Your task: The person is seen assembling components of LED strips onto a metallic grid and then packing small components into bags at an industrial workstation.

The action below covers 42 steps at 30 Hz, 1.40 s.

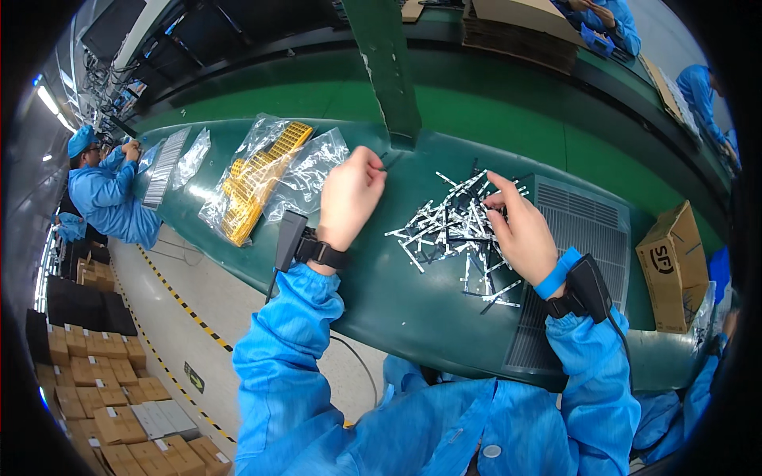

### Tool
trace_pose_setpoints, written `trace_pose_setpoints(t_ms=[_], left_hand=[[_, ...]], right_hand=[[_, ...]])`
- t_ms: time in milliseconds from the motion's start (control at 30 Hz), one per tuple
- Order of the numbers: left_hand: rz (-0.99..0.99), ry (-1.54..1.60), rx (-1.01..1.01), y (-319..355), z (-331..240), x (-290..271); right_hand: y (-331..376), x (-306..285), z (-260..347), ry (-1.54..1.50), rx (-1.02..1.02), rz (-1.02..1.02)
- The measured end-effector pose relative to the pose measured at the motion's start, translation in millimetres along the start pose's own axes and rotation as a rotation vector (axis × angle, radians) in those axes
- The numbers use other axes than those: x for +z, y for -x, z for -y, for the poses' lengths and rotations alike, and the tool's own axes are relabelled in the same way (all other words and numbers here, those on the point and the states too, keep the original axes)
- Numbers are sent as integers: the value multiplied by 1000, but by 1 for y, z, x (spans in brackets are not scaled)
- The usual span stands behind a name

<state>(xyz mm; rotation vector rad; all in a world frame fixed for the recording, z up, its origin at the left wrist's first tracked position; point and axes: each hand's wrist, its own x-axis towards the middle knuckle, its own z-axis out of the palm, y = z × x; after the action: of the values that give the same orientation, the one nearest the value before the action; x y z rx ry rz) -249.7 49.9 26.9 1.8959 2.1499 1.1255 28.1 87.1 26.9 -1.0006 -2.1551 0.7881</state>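
A loose heap of thin black-and-white strips [452, 226] lies on the green table [381, 289] in front of me. My right hand [520, 234] is at the heap's right side, index finger stretched and thumb apart, fingertips over the strips; nothing plainly sits in its grip. To the left of the heap, my left hand [352, 198] is closed, with a thin dark strip [390, 161] poking out past its fingertips. Just left of that hand lie clear plastic bags [309, 170] and yellow grid-like parts [262, 186], some under the plastic.
A grey slatted tray [583, 214] lies right of the heap, partly under my right forearm. Beyond it stands a cardboard box [673, 266]. A green post [385, 71] rises at the table's far edge. A co-worker in blue [115, 190] sits at the left end.
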Motion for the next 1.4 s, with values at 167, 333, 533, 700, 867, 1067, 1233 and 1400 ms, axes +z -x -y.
trace_pose_setpoints(t_ms=[167,333,533,700,867,1067,1233,1400], left_hand=[[-266,-50,62,-8,14,-27],[-246,77,-29,-13,35,-32],[-136,226,-39,-18,33,5],[-38,-38,115,8,8,18],[-6,62,87,18,-14,28],[-151,66,123,3,-1,28],[-49,-104,124,12,2,28],[18,-8,168,28,-25,36]], right_hand=[[2,1,-2,57,-62,2],[1,6,-1,90,-96,2],[2,6,1,114,-116,12],[3,4,-3,130,-115,20],[9,0,-1,170,-160,19],[11,1,0,180,-151,24],[15,-4,0,166,-121,31],[24,-23,3,114,-75,-26]])
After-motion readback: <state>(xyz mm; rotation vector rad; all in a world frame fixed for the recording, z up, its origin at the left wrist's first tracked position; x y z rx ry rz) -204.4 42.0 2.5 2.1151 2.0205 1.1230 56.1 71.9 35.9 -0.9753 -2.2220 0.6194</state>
